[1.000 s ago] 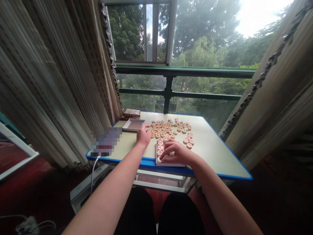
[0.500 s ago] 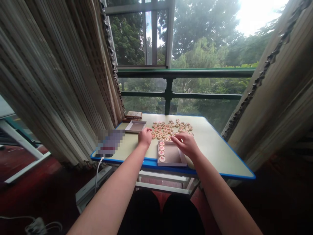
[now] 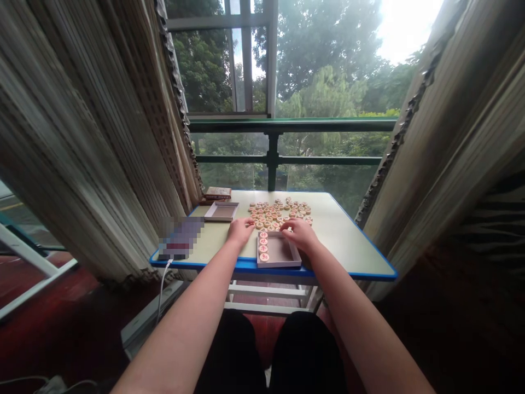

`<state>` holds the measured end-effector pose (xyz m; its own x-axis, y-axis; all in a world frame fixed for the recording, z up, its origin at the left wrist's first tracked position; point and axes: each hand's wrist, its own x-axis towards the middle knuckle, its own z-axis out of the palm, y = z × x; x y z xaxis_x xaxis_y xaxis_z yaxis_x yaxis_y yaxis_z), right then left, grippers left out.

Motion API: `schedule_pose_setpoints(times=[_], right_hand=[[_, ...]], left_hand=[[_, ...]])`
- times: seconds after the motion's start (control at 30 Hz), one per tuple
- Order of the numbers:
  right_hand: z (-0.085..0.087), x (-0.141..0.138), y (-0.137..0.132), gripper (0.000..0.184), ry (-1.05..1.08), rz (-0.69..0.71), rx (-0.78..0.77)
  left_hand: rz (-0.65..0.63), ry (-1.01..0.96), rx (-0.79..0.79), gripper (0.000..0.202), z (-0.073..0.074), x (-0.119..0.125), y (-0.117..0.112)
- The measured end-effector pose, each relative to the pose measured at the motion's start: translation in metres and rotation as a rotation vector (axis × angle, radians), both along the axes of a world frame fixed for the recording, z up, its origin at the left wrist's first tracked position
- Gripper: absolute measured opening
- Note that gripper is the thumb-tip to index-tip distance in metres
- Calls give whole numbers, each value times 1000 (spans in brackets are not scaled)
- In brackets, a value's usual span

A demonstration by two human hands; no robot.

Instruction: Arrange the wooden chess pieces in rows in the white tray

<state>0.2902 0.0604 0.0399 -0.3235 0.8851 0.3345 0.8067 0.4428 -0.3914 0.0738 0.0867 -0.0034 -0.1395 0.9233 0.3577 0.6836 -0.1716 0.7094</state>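
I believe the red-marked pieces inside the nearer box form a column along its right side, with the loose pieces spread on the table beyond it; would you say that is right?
Not quite: the head view shows the column of red-marked pieces along the left side of the nearer box, with the loose pieces spread on the table beyond it.

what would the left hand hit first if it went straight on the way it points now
Most likely the xiangqi pieces at the group's left edge: the left hand points toward them, though depth is unclear here and it may be touching one.
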Motion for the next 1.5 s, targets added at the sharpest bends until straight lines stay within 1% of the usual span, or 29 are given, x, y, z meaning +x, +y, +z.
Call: schedule_pose_setpoints(times=[0.13, 0.2, 0.3, 0.4, 0.47, 0.53, 0.57, 0.6, 0.73, 0.77, 0.83, 0.9, 0.97, 1.03, 1.07, 1.13, 1.17, 1.2, 1.27, 1.33, 1.4, 1.5], right_hand=[[0, 1, 1, 21, -34, -90, -1], [-2, 2, 3, 21, -43, -134, 18], [-6, 5, 7, 23, -41, -216, 59], [-9, 8, 10, 23, 7, -281, 96], [-10, 10, 11, 24, 58, -312, 118], [-11, 12, 13, 24, 100, -319, 132], [-11, 12, 14, 24, 115, -312, 136], [-12, 12, 14, 25, 125, -299, 136], [-14, 13, 19, 28, 133, -249, 129], [-14, 13, 20, 28, 131, -242, 134], [-15, 15, 22, 28, 125, -243, 161], [-14, 16, 23, 29, 116, -261, 198], [-14, 16, 24, 31, 106, -272, 211], [-15, 16, 26, 32, 123, -265, 220], [-16, 16, 27, 30, 153, -260, 241], [-18, 16, 30, 20, 244, -259, 322], [-19, 17, 32, 14, 290, -265, 371], [-21, 17, 34, 13, 328, -272, 410], [-24, 18, 38, 21, 366, -289, 446], [-26, 17, 43, 24, 365, -290, 428], [-28, 16, 48, 22, 355, -281, 393], [-27, 13, 49, 16, 354, -275, 349]], left_hand=[[-42, -92, -18, 33, -2, -1, 0], [-31, -108, -21, 30, -2, 0, 0], [24, -102, -30, 23, 0, 1, -2], [64, -100, -39, 23, 2, 0, -3], [127, -114, -14, 24, 3, -2, -3], [201, -132, 13, 30, 4, -3, -2], [211, -137, 13, 36, 4, -3, -2], [190, -131, 4, 43, 4, -2, -2], [-30, 6, -20, 68, 4, 3, -2], [-53, 37, -19, 72, 5, 3, -1], [-53, 52, -19, 77, 8, 1, 4], [-28, 30, -5, 75, 13, -3, 14], [-12, 37, 17, 71, 19, -6, 30], [-29, 118, -14, 63, 23, -6, 47], [-45, 160, -41, 58, 25, -5, 56], [-69, 216, -85, 48, 26, -1, 71], [-71, 225, -92, 43, 25, 1, 76], [-64, 226, -93, 40, 24, 3, 81], [-46, 236, -96, 34, 21, 4, 87], [-24, 243, -115, 28, 17, 4, 89], [-7, 249, -134, 28, 15, 4, 90], [31, 298, -138, 27, 16, 7, 88]])
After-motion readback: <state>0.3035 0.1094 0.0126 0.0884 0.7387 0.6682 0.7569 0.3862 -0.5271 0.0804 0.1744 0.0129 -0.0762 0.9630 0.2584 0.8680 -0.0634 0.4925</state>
